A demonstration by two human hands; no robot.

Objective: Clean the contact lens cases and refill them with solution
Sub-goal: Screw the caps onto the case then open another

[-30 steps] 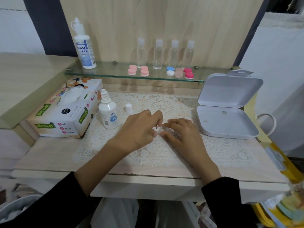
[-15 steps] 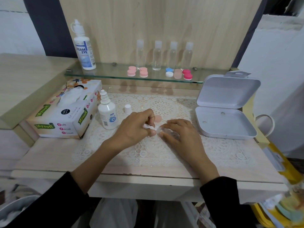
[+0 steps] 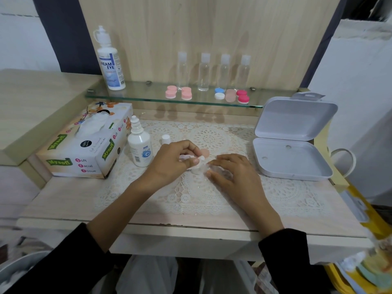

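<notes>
Lens case (image 3: 196, 171) mid-wipe.
My left hand (image 3: 171, 160) pinches tissue (image 3: 201, 161) on it; my right hand (image 3: 231, 172) grips it.

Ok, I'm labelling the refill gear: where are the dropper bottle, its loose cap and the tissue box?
dropper bottle (image 3: 140, 145): head view, middle of its white body.
cap (image 3: 165, 139): head view, its side wall.
tissue box (image 3: 71, 148): head view, its top face.

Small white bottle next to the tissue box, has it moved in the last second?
No. The small white bottle stands where it did, upright and just to the right of the tissue box.
</notes>
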